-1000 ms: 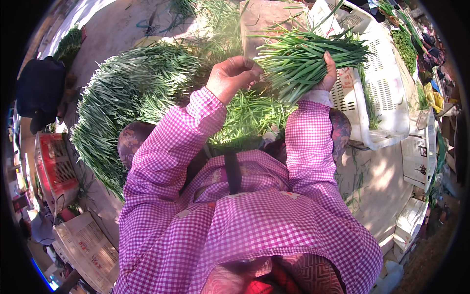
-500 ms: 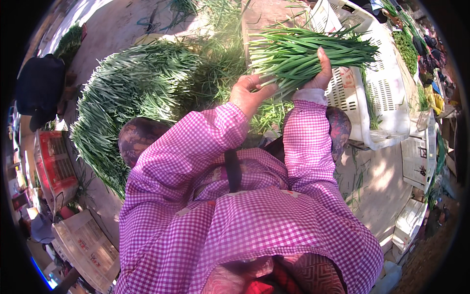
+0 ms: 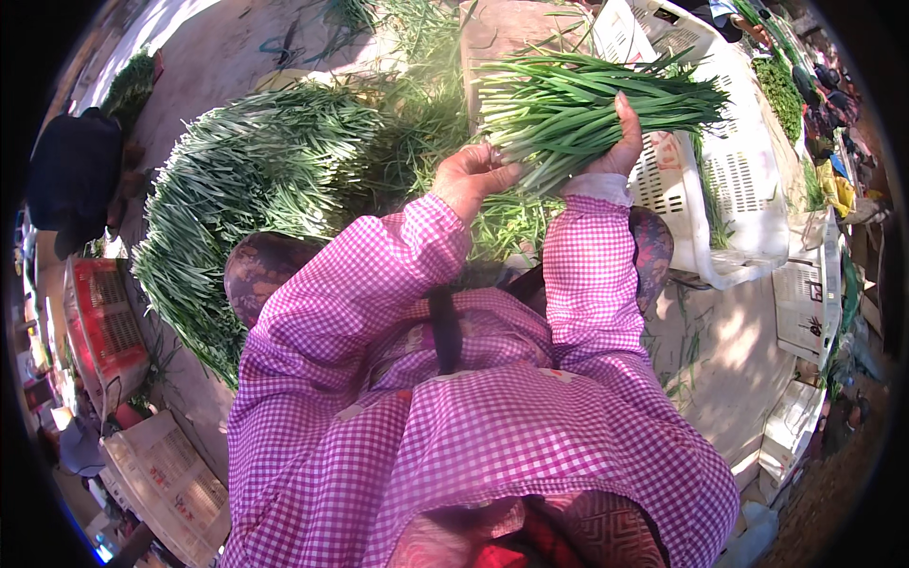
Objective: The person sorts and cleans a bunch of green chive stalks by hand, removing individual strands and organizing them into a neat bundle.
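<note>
A thick bunch of garlic chives (image 3: 578, 114) lies across my right hand (image 3: 620, 142), which grips it from beneath and the right side with the thumb up. The pale stem ends point left and down toward me, the dark green tips right. Beside the pale ends is my left hand (image 3: 467, 178), its thumb and fingers brought together in a pinch. Whatever is between those fingertips is too small to make out. Below the bunch, loose green trimmings (image 3: 511, 225) lie between my knees.
A large heap of garlic chives (image 3: 256, 170) stands at my left knee. A wooden board (image 3: 483, 38) lies beyond the bunch. To the right is a white plastic crate (image 3: 739, 180). At the left are a red crate (image 3: 104, 317) and a person in dark clothes (image 3: 76, 175).
My left hand has drawn slightly left and down, away from the stem ends. My right hand still holds the bunch in nearly the same place.
</note>
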### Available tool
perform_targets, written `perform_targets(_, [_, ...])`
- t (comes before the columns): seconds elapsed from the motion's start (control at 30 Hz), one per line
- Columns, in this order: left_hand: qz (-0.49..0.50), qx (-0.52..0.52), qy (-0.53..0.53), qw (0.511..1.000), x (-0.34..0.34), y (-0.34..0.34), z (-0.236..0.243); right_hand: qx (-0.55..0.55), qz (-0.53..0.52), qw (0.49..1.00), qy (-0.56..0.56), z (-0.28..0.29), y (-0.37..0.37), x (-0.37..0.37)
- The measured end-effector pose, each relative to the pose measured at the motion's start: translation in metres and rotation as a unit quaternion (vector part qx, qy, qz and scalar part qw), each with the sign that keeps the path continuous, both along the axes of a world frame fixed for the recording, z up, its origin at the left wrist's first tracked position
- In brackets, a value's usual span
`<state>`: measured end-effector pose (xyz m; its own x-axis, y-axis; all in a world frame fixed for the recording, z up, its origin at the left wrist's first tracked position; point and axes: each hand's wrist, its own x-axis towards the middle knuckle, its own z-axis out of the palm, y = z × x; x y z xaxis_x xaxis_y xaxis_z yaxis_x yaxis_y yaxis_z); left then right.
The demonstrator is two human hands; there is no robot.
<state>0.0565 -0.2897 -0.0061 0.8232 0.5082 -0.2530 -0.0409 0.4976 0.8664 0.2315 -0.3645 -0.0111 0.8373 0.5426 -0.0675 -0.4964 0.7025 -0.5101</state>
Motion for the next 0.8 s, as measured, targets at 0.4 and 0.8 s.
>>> perform_targets(0.4, [0.011, 0.239, 0.098, 0.966, -0.005, 0.053, -0.043, 0.045, -0.086, 0.994, -0.053, 0.000, -0.067, 0.061])
perform_targets(0.8, [-0.004, 0.040, 0.021, 0.999, 0.007, 0.043, 0.006, 0.170, 0.016, 0.977, -0.128, -0.017, -0.050, 0.045])
